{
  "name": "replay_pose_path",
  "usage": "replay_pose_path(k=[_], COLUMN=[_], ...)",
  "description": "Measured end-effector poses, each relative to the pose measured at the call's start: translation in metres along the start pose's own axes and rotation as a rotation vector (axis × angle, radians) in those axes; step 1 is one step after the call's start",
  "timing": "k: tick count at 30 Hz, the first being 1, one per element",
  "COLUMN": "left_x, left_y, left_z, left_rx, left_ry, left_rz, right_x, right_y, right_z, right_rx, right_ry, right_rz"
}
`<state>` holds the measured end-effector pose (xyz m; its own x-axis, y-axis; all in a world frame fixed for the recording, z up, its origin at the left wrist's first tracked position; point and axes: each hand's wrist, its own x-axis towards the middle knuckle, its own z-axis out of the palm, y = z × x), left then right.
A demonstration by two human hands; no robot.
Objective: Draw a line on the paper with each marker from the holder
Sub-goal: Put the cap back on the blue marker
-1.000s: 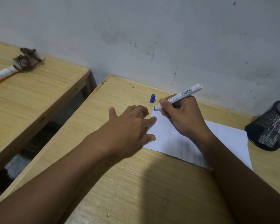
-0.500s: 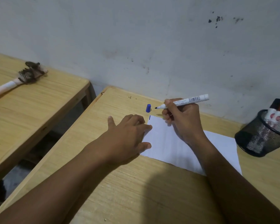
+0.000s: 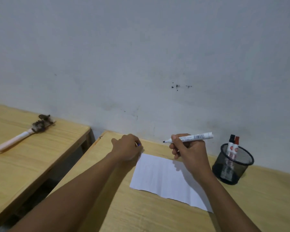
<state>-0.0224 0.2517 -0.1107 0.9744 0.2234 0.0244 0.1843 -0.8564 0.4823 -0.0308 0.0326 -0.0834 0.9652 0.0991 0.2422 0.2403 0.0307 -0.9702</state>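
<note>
A white sheet of paper (image 3: pixel 164 178) lies on the wooden desk (image 3: pixel 141 213). My right hand (image 3: pixel 189 151) holds an uncapped white marker (image 3: pixel 196 136) above the paper's far edge, tip pointing left. My left hand (image 3: pixel 127 150) is curled over the blue cap (image 3: pixel 138 145) at the paper's far left corner; only a sliver of blue shows between the fingers. A black mesh holder (image 3: pixel 231 166) stands at the right with two markers (image 3: pixel 233 146) in it, one black-capped and one red-capped.
A second wooden desk (image 3: pixel 23 156) stands to the left across a gap, with a dirty brush (image 3: pixel 23 134) lying on it. A grey wall (image 3: pixel 141 64) runs right behind both desks.
My left hand has left the paper's edge and moved forward onto the blue cap. My right hand has lifted the marker off the paper and shifted right. The camera has tilted up.
</note>
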Motion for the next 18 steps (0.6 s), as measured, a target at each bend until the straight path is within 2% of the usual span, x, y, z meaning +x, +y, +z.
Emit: replay_pose_path(k=[2, 4, 9, 14, 18], left_x=[-0.003, -0.011, -0.052, -0.090, -0.111], left_y=[0.007, 0.020, 0.072, 0.118, 0.142], left_z=[-0.007, -0.017, -0.051, -0.077, -0.086], left_rx=[-0.084, -0.271, -0.690, -0.849, -0.834], left_ry=[0.045, 0.070, -0.003, -0.050, -0.092], left_rz=[-0.022, 0.006, 0.261, 0.380, 0.464], right_x=[-0.006, -0.009, -0.016, -0.034, -0.052], right_y=[-0.009, -0.021, -0.059, -0.098, -0.123], right_z=[-0.011, -0.021, -0.032, -0.045, -0.060], right_rx=[0.009, 0.047, 0.072, 0.067, 0.060], right_ry=[0.011, 0.043, 0.077, 0.139, 0.096], right_rz=[-0.005, -0.003, -0.048, -0.120, -0.174])
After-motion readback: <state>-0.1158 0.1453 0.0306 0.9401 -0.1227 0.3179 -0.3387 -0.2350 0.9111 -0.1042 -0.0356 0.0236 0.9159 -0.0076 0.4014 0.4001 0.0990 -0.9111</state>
